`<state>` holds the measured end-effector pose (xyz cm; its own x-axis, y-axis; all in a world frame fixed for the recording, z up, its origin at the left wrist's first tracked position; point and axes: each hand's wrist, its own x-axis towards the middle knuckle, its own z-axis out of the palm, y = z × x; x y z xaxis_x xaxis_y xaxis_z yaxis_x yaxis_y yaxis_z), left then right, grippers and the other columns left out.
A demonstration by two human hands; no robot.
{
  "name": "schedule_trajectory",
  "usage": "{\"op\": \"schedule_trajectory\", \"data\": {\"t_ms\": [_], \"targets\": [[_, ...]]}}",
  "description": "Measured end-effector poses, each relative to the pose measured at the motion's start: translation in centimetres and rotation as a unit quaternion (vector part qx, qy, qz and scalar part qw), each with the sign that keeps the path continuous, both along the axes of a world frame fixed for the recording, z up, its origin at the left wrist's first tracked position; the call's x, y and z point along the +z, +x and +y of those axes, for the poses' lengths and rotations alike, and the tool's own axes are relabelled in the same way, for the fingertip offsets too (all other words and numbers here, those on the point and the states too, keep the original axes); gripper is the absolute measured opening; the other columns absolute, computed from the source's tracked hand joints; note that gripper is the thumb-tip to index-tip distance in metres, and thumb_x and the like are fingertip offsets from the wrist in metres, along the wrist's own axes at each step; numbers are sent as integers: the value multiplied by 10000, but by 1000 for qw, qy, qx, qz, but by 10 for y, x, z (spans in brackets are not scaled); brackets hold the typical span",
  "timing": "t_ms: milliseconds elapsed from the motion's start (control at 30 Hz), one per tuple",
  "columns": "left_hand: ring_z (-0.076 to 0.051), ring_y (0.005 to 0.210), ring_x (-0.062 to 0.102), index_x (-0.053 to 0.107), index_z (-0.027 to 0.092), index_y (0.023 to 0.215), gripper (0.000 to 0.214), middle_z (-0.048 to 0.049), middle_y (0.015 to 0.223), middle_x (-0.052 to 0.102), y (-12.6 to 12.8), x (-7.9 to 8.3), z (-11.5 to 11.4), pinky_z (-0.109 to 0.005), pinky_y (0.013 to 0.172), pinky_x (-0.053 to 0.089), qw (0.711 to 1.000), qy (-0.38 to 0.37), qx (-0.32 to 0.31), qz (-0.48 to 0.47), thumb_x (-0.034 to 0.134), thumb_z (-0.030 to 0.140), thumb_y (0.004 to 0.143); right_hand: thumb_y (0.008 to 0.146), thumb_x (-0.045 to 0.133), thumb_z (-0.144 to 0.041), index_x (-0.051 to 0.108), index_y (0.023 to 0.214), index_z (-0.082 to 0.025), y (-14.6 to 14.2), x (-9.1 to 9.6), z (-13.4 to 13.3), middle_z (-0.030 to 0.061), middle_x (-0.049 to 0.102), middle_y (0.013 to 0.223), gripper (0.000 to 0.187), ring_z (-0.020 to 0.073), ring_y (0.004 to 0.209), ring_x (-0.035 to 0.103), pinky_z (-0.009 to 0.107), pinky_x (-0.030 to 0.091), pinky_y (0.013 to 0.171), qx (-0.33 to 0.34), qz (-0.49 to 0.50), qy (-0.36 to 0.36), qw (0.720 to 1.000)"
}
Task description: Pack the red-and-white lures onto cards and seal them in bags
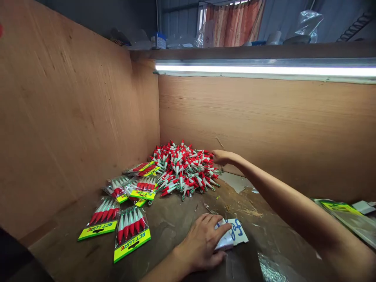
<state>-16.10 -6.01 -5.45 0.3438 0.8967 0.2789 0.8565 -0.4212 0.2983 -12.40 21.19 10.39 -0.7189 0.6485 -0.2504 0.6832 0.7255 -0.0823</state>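
Note:
A heap of red-and-white fishing lures (182, 168) with spiky metal hooks lies in the back corner of the bench. My right hand (222, 157) reaches to the heap's right edge, its fingers closed at a lure; the fingertips are partly hidden. Near the front, my left hand (204, 241) curls over a small white block (225, 239), thumb on the near side. Beneath the block, a white card (239, 232) with blue handwriting sticks out. Left of the heap are several clear packs of lures, among them a front pack (132, 235) with a yellow-green "BCT LURE" header.
Wooden panels (88, 109) enclose the left and back. A lit tube lamp (264, 70) runs under a shelf (235, 51) holding odds and ends. At the right edge lie flat packs with yellow-green headers (342, 207). Scraps of film (235, 182) lie behind my right forearm.

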Motion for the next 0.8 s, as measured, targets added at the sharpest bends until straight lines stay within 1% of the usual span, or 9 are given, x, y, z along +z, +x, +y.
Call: {"op": "schedule_trajectory", "data": {"t_ms": [67, 167, 233, 300, 400, 500, 600, 667, 800], "targets": [[-306, 1249, 482, 344, 339, 1462, 776, -73, 1450, 462, 1, 1, 0, -491, 1096, 370, 1000, -4, -5, 2, 702, 428, 780, 887, 580, -166, 667, 1095, -130, 37, -14, 0, 61, 702, 880, 228, 161, 691, 650, 252, 491, 593, 0, -25, -12, 1000], [-308, 1253, 480, 347, 343, 1459, 765, -71, 1454, 460, 2, 1, 0, -493, 1092, 374, 1000, -6, -9, 5, 701, 423, 785, 720, 651, -78, 718, 954, -133, 87, -40, -5, 50, 696, 728, 250, 193, 610, 650, 267, 466, 551, -16, -85, -29, 996], [-310, 1261, 474, 348, 351, 1458, 773, -69, 1455, 460, 4, 1, -1, -494, 1094, 374, 1000, -6, -8, 5, 713, 417, 780, 614, 706, -62, 733, 911, -141, 107, -54, -9, 59, 709, 724, 309, 237, 636, 675, 294, 480, 573, -25, -109, -31, 993], [-314, 1265, 473, 351, 355, 1458, 790, -71, 1455, 461, 5, 0, 0, -493, 1095, 374, 1000, -6, -10, 3, 729, 412, 766, 563, 751, -88, 735, 954, -156, 109, -58, -12, 91, 739, 840, 397, 290, 770, 705, 324, 502, 649, -29, -101, -15, 994], [-318, 1269, 475, 352, 356, 1458, 787, -74, 1460, 458, 6, -1, 1, -498, 1095, 372, 1000, -8, -14, -2, 726, 409, 768, 699, 718, -236, 678, 1148, -201, 78, -52, -18, 132, 704, 1158, 452, 320, 1074, 658, 348, 496, 817, -22, -27, 32, 999], [-319, 1269, 474, 357, 355, 1456, 796, -73, 1455, 462, 4, 0, 1, -497, 1100, 367, 1000, -11, -14, -6, 733, 396, 755, 838, 606, -378, 563, 1296, -237, 19, -43, -28, 119, 609, 1346, 482, 294, 1209, 582, 339, 471, 905, -11, 63, 66, 996], [-314, 1263, 476, 369, 346, 1445, 806, -73, 1432, 480, 2, 3, 1, -483, 1101, 367, 1000, -17, -15, -3, 747, 372, 734, 803, 644, -369, 514, 1330, -182, -40, -40, -38, 166, 620, 1305, 574, 300, 1141, 620, 338, 494, 874, -25, 108, 69, 991], [-311, 1248, 483, 368, 339, 1443, 795, -75, 1429, 480, 1, 5, 1, -477, 1088, 379, 1000, -17, -17, 0, 738, 383, 740, 781, 667, -370, 483, 1357, -156, -69, -41, -42, 203, 583, 1328, 641, 326, 1175, 596, 371, 495, 898, -46, 127, 75, 988], [-311, 1231, 489, 352, 336, 1452, 771, -81, 1449, 458, 2, 5, 2, -476, 1067, 393, 1000, -11, -17, 9, 702, 403, 768, 759, 694, -391, 438, 1394, -137, -95, -42, -38, 254, 442, 1422, 730, 401, 1303, 470, 507, 444, 988, -103, 136, 90, 981]]}}
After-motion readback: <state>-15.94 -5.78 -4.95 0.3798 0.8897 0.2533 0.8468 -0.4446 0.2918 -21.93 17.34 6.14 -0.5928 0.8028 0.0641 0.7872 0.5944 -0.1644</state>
